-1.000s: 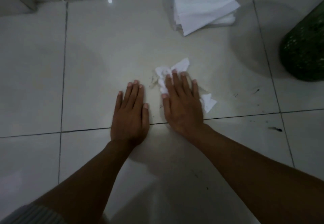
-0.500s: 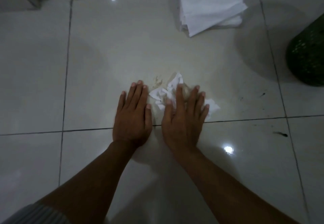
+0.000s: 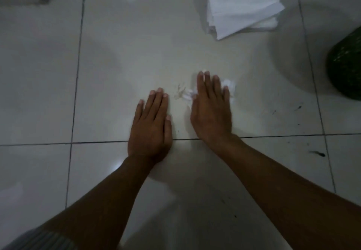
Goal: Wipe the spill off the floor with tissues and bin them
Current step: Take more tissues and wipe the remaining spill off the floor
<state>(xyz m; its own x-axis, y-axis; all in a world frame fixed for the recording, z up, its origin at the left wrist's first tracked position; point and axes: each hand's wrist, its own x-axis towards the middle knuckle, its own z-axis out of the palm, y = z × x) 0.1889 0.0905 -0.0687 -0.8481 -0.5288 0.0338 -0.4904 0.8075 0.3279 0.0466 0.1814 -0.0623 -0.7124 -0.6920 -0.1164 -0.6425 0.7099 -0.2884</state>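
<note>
The left hand [image 3: 149,124] is laid flat and empty on the floor [image 3: 109,58] at centre frame. A faint smear [image 3: 179,93] remains just beside it. The tissue [image 3: 227,85] is pressed under the right hand's [image 3: 212,111] straight fingers. Wiping appears under way; a pass leftward over the smear seems called for, before the bin [image 3: 346,68] at the right edge.

Crumpled white tissue [image 3: 228,85] flat on the pale tiled floor [image 3: 121,54], mostly hidden, bits showing at either side, faint brownish spill [image 3: 178,93] just left of it, folded tissue stack [image 3: 242,7] beyond, dark green bin [image 3: 346,68] far right edge
</note>
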